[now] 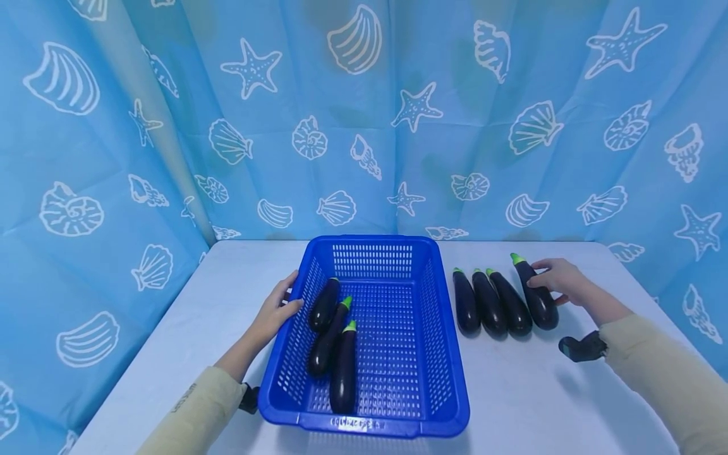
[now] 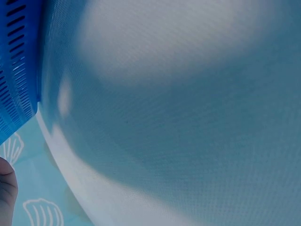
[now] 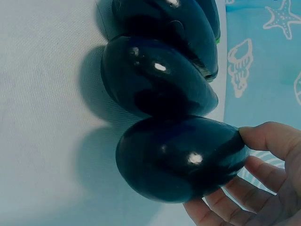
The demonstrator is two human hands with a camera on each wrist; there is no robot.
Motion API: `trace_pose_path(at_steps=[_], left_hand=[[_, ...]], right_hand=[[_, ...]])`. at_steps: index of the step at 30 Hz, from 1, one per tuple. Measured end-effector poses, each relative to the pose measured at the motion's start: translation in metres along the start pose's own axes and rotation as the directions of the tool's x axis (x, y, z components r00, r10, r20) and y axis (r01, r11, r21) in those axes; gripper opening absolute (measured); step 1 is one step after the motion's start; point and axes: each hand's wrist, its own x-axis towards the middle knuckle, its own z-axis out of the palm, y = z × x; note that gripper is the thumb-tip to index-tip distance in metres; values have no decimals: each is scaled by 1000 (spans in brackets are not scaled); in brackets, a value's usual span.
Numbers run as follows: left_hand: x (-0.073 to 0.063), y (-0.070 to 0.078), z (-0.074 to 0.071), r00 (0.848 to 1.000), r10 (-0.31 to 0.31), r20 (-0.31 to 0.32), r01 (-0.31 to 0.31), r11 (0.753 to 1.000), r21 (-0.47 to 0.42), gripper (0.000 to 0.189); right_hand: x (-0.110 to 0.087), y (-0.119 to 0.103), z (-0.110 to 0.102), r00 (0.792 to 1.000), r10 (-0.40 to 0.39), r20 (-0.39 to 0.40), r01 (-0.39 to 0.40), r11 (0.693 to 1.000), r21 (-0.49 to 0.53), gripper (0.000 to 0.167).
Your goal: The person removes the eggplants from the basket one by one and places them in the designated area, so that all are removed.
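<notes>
Toward the far right corner of the tabletop (image 1: pixel 512 398): four eggplants side by side, green stem ends toward the far edge. Right hand (image 1: pixel 560 281) clamped on the rightmost eggplant (image 1: pixel 546 311), thumb on one side, fingers on the other. Other three in the row (image 1: pixel 493 306) just left of it, near the basket's right side. Blue basket (image 1: pixel 387 347) at mid-table, reaching the far edge; left hand (image 1: pixel 277 304) closed on its left rim. Inside, along the left wall, three more eggplants (image 1: pixel 343 373). Shell-print curtain (image 1: pixel 364 95) behind.
</notes>
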Motion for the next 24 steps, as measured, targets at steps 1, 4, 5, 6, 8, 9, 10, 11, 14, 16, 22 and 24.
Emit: trace_pose_path(at_steps=[1,4,5,6,8,9,10,11,14,16,22,24], left_hand=[[0,0,0,1000,5,-1,-5,1000,1,64],[-3,4,0,1000,5,0,-5,1000,-2,64],[-3,5,0,1000,7,1,-7,1000,-2,64],[-4,5,0,1000,8,0,-8,1000,0,64],[-3,5,0,1000,5,2,-5,1000,2,64],[-3,5,0,1000,6,4,-6,1000,0,64],[-3,5,0,1000,9,6,-9,1000,-2,64],[-1,1,0,1000,11,5,-11,1000,0,64],[0,1,0,1000,9,5,-9,1000,1,64],[-1,3,0,1000,2,6,-2,1000,4,64],[-14,26,-2,1000,-3,5,3,1000,5,63],[-19,35,-2,1000,-2,4,2,1000,13,62]], right_hand=[[1,1,1,1000,4,2,-4,1000,2,69],[2,4,2,1000,13,3,-13,1000,5,68],[3,5,2,1000,14,3,-14,1000,4,68],[3,6,3,1000,14,3,-14,1000,2,68],[3,8,4,1000,8,1,-8,1000,-2,68],[3,9,5,1000,5,1,-5,1000,-5,68],[3,10,5,1000,2,3,-2,1000,-8,68],[3,11,6,1000,-2,6,2,1000,-11,68],[4,14,8,1000,-5,7,5,1000,-21,67],[5,15,10,1000,-7,2,7,1000,-30,66],[10,16,17,999,-16,-30,14,997,-73,61],[10,15,19,999,-22,-38,18,996,-89,60]])
